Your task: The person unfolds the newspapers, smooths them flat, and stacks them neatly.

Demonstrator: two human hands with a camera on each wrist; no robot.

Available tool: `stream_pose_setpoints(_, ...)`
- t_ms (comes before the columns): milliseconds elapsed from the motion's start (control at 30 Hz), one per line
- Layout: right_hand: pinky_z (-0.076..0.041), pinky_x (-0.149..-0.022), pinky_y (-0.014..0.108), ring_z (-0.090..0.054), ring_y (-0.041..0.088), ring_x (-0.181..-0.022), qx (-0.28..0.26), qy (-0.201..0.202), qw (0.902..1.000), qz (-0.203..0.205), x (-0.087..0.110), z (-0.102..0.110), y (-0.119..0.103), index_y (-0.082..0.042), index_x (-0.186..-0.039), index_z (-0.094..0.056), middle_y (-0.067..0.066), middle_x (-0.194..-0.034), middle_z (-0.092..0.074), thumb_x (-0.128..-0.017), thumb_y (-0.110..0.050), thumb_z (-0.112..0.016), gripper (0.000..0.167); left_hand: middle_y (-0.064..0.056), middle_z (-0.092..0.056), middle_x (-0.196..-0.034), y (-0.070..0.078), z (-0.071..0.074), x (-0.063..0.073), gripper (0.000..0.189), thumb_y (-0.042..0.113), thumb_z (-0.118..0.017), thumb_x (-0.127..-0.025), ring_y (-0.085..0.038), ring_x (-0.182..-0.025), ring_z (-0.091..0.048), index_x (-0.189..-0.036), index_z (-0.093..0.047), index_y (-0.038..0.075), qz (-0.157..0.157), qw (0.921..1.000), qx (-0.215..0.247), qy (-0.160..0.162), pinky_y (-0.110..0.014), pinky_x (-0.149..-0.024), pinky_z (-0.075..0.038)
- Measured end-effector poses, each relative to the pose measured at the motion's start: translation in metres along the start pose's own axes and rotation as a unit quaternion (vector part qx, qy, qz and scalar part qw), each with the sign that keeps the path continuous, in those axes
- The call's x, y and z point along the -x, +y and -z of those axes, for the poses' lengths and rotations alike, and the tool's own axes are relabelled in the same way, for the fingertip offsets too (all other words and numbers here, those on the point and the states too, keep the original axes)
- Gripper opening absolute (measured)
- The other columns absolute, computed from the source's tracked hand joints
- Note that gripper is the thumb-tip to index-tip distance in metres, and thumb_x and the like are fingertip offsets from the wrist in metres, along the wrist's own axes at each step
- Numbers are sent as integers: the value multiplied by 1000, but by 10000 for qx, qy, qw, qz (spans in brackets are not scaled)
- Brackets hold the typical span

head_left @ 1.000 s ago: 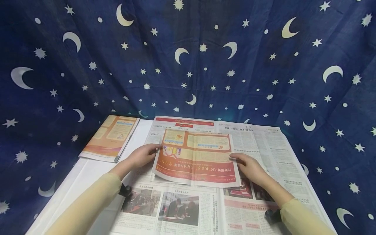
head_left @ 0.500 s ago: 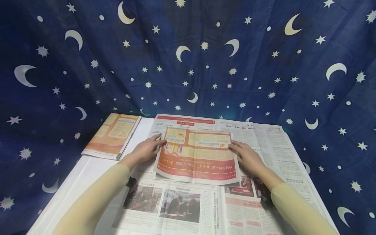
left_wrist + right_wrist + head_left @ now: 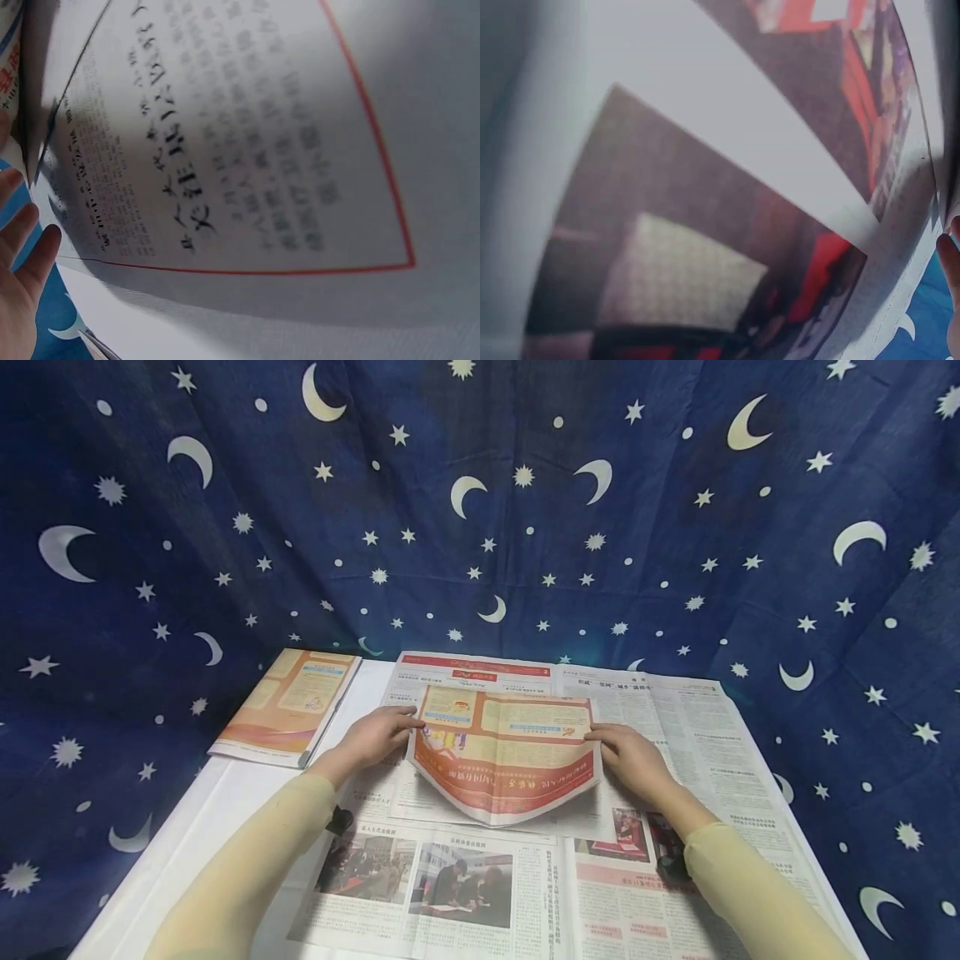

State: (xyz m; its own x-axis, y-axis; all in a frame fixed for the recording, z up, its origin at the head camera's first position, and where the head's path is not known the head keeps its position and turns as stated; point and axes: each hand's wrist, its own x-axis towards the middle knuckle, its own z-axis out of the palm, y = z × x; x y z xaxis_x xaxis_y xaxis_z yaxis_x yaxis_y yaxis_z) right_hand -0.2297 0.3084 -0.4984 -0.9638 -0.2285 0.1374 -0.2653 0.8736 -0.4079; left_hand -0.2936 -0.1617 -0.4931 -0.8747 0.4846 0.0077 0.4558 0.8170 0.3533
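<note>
"How does the grip look?"

"Narrow on both sides. The left hand [image 3: 377, 737] pinches the left edge of the red-and-orange newspaper sheet [image 3: 498, 752], and the right hand [image 3: 632, 760] pinches its right edge. The wrist views don't show the contact itself, so I can't tell how firm it is."

"And the sheet?"

"Between the hands, over the middle of the white table [image 3: 234, 797]. Its sides look raised; the near edge sags in a curve at the centre crease. A pale page [image 3: 577, 818] shows just under it, and beneath both a spread newspaper [image 3: 693, 752] reaches from near the table's far edge toward the person."

"Anything farther out?"

"A folded newspaper [image 3: 288, 710] by the table's far left corner, and behind the far edge a dark blue curtain [image 3: 480, 485] with moons and stars."

"What worries you?"

"The sag, mainly. If one hand rises or pulls ahead of the other, the sheet could skew or crease off its fold. A hard outward tug might tear the thin paper at the fingers. And if the layers cling, the pale page could get dragged along."
</note>
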Motion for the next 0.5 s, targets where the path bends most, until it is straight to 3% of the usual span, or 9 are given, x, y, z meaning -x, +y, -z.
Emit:
stream_pose_setpoints(300,-45,-104,60,-58,42,-125,-649,439,9959,-462,7,9,3,-14,-125,-72,16,-134,-64,-105,-23,-58,26,-10,-56,-148,0,8,0,31,18,-58,-103,-36,-140,-47,-131,-72,18,71,9953,935,259,-54,-117,-32)
stream_pose_setpoints(500,-48,-100,60,-61,43,-119,-1131,421,9902,-709,10,20,4,-11,-129,-69,21,-134,-63,-104,-16,-56,28,-10,-65,-136,4,15,3,30,19,-53,-106,-31,-124,-60,-127,-73,13,81,9877,1474,521,-53,-108,-44)
